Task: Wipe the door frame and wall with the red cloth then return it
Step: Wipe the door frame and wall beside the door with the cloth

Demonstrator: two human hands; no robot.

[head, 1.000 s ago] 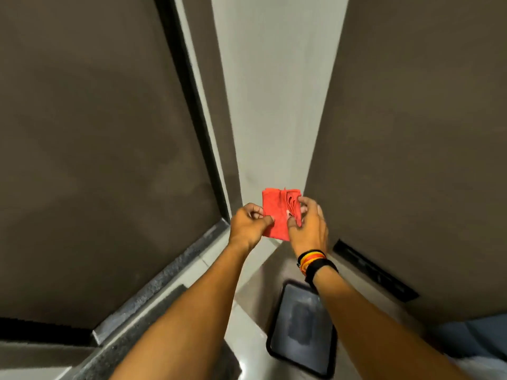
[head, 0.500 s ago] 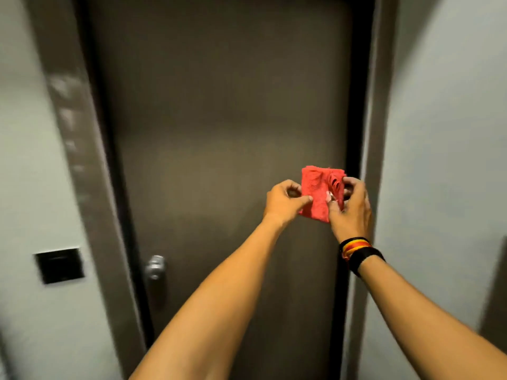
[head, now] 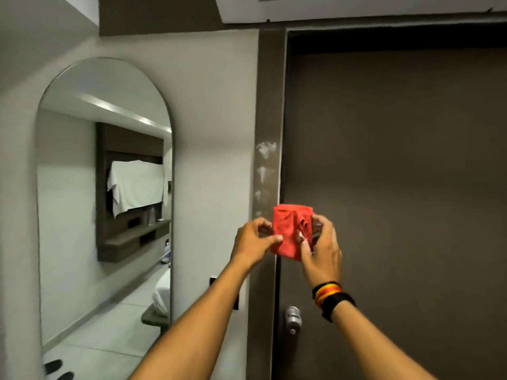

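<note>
Both hands pinch the folded red cloth (head: 290, 231): left hand (head: 253, 242) on its left edge, right hand (head: 321, 249) on the right. Keep it folded flat, I'd say, then press onto the smudged-looking door frame (head: 267, 119) just behind the grip.

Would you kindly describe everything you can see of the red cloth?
The red cloth is a soft, folded fabric bundle with bunched layers along its right edge. It is held upright in the air between both hands: left hand pinching its left edge, right hand gripping its right side, in front of the door frame.
</note>
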